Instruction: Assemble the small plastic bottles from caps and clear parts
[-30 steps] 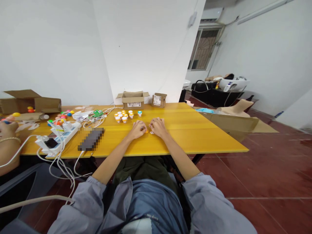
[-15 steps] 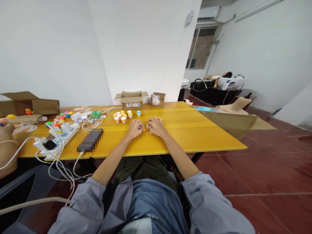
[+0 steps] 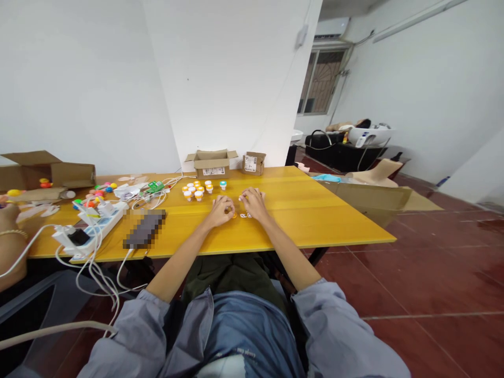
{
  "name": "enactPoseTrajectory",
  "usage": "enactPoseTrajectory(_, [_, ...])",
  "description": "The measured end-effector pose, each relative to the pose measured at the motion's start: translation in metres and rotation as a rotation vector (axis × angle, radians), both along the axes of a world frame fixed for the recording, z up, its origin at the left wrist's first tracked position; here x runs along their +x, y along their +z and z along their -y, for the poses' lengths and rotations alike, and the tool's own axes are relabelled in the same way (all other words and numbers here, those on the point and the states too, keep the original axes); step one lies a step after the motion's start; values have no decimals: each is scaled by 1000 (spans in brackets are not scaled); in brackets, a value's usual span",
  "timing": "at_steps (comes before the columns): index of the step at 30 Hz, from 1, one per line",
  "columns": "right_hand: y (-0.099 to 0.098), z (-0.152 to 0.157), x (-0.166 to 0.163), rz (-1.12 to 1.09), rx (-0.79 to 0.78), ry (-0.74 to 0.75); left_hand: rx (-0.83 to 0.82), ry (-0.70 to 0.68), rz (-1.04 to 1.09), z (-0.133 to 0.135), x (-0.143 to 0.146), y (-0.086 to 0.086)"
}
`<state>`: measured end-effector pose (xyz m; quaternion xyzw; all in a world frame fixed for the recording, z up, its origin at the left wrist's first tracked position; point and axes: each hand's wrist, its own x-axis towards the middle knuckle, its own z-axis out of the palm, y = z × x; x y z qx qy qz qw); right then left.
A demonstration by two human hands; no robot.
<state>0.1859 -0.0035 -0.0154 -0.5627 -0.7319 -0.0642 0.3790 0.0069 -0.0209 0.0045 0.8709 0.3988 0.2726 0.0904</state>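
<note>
Two bare hands rest side by side on the yellow table (image 3: 299,220), forearms stretched out from grey sleeves. Under the curled fingers of the left hand (image 3: 220,210) sits a small orange piece (image 3: 234,215), just at its fingertips; whether the fingers actually pinch it is too small to tell. The right hand (image 3: 253,203) lies knuckles up with fingers bent toward the tabletop, and a small white piece (image 3: 246,215) lies just beside it, between the two hands — touching or merely near, I cannot say. Beyond the hands, toward the wall, stands a cluster of little white pots with orange caps (image 3: 196,190), with one teal-capped pot (image 3: 223,184) just to its right. Farther back, against the white pillar, an open cardboard box (image 3: 211,163) and a smaller cardboard box (image 3: 253,162) sit near each other. On the left part of the table a white power strip (image 3: 92,226) trails a tangle of white cables (image 3: 98,262) over the edge, beside a blurred dark flat object (image 3: 144,229). Bright small balls (image 3: 94,199) and another open carton (image 3: 47,170) crowd the far left corner. To the right of the table, a large flattened cardboard sheet (image 3: 374,197) leans low above the red tiled floor (image 3: 433,273).
</note>
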Motion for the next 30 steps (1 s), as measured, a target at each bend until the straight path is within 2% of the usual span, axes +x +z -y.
enactPoseTrajectory(5, [-1, -10, 7, -315, -20, -47, 94, -130, -86, 9, 1, 0])
enactPoseTrajectory(10, [-2, -21, 13, -748, -60, 37, 122, -269, -187, 17, 8, 0])
enactPoseTrajectory(14, [-3, -23, 14, -926, -79, 100, 121, -323, -255, 17, 13, -1])
enactPoseTrajectory(19, [-2, -21, 9, -955, -173, 183, 131, -257, -269, 12, 15, -5])
enactPoseTrajectory(24, [-2, -20, 9, -906, -184, 150, 150, -137, -231, 8, 14, -10])
enactPoseTrajectory(26, [-3, -20, 10, -900, -175, 133, 152, -140, -214, 8, 14, -11])
enactPoseTrajectory(30, [-3, -19, 12, -914, -176, 123, 155, -235, -226, 8, 15, -10])
